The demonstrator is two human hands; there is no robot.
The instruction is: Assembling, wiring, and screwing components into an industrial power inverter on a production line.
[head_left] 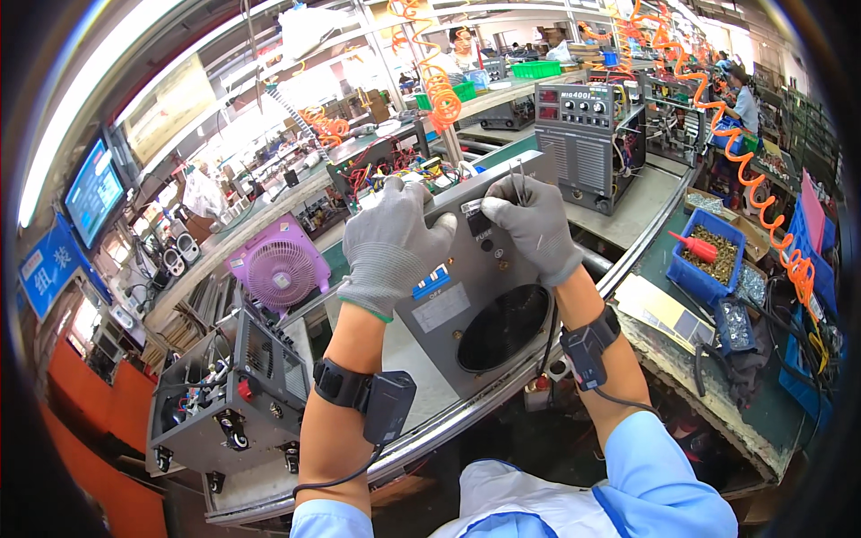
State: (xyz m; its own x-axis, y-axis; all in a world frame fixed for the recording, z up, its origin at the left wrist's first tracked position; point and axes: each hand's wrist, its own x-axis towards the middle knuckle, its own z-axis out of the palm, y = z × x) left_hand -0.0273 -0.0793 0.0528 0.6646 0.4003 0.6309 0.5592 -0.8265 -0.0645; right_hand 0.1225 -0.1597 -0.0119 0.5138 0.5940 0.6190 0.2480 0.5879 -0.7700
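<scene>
A grey metal panel [437, 339] stands tilted in front of me, with a round fan opening and a blue-and-white switch [430, 282]. My left hand [395, 242], in a grey knitted glove, curls over its upper left edge, thumb against the front. My right hand [536, 224], gloved alike, is closed near the top of the panel. Slim metal prongs [517, 179] like tweezers stick up from its fingers. Beside its thumb sits a small silver part [472, 207] on the panel; the fingertips partly hide the contact. Wiring [387, 172] in several colours shows behind the panel.
A finished-looking grey machine [587, 134] stands behind to the right. At right are a blue bin [708, 255] of brass-coloured fasteners, a red bottle [695, 244] and papers [659, 309]. A purple fan [281, 269] and an open wheeled chassis [229, 394] are at left. Orange coiled hoses [442, 94] hang overhead.
</scene>
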